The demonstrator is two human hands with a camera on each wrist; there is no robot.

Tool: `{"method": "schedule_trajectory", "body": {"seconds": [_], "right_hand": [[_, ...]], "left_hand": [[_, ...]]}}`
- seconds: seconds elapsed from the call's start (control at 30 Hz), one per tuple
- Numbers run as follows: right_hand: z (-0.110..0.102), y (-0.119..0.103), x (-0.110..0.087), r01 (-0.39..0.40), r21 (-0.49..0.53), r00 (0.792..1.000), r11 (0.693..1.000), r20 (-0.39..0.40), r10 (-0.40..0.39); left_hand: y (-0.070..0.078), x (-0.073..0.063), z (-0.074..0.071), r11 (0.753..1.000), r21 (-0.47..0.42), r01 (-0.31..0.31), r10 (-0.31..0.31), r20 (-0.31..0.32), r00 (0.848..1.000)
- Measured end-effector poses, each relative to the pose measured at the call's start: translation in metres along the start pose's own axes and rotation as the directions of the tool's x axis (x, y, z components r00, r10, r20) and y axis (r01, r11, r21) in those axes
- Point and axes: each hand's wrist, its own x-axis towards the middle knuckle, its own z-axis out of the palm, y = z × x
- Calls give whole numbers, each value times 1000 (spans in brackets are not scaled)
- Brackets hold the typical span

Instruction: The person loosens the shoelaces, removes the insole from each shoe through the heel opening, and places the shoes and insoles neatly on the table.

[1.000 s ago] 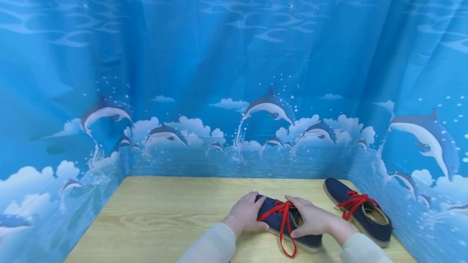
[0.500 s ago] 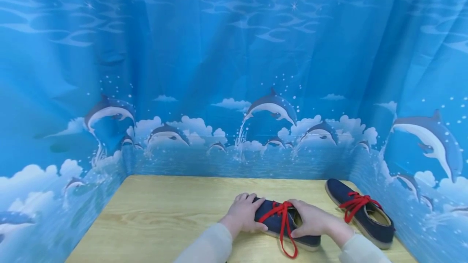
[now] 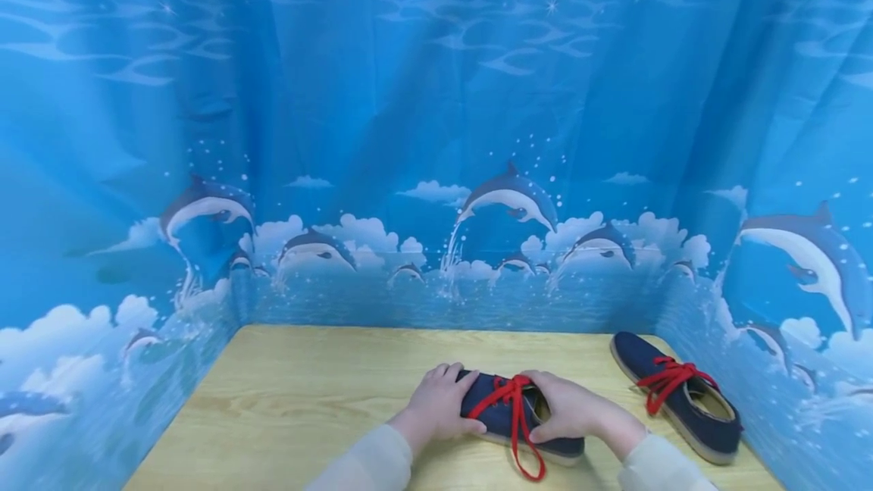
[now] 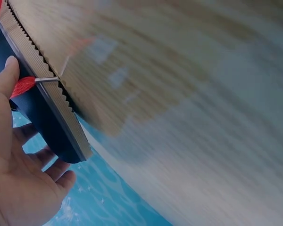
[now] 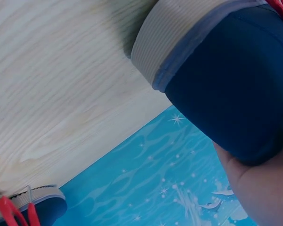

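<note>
A navy lace-up shoe (image 3: 501,421) with red laces (image 3: 516,404) and a pale sole sits low on the wooden table, toe to the left. My left hand (image 3: 439,406) grips the toe end, thumb on the near side and fingers over the far side. Round the collar behind the laces, my right hand (image 3: 573,406) holds the shoe with thumb and fingers. In the left wrist view the toe of the shoe (image 4: 49,125) lies between thumb and fingers. The heel of the shoe (image 5: 231,75) fills much of the right wrist view; most of the right hand's fingers are hidden there.
A matching navy shoe (image 3: 636,356) with red laces tied stands at the table's right side, toe pointing away. The light wood table (image 3: 293,392) is bordered by a blue dolphin-print curtain (image 3: 436,112) at the back and both sides.
Both hands have shifted the held shoe a little to the left, away from the other shoe. Their grips look the same; the other shoe stays put.
</note>
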Motion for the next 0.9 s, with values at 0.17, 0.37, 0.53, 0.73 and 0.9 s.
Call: {"method": "schedule_trajectory", "body": {"seconds": [0.17,0.37,0.53,0.73,0.9], "right_hand": [[2,-6,5,24,-19,1000,1000,-8,-25],[6,-15,13,68,-21,998,998,13,-67],[11,-22,20,81,-25,997,996,18,-81],[11,-27,21,67,-31,998,997,13,-67],[5,-25,13,44,-38,999,998,2,-44]], "left_hand": [[-5,-8,-4,1000,16,11,-11,-9,1000],[-16,-16,-2,999,9,43,-43,0,999],[-23,-23,-3,998,19,67,-67,-11,998],[-26,-28,-7,997,52,57,-56,-24,998],[-36,-29,-8,999,-35,9,-9,-5,1000]]}}
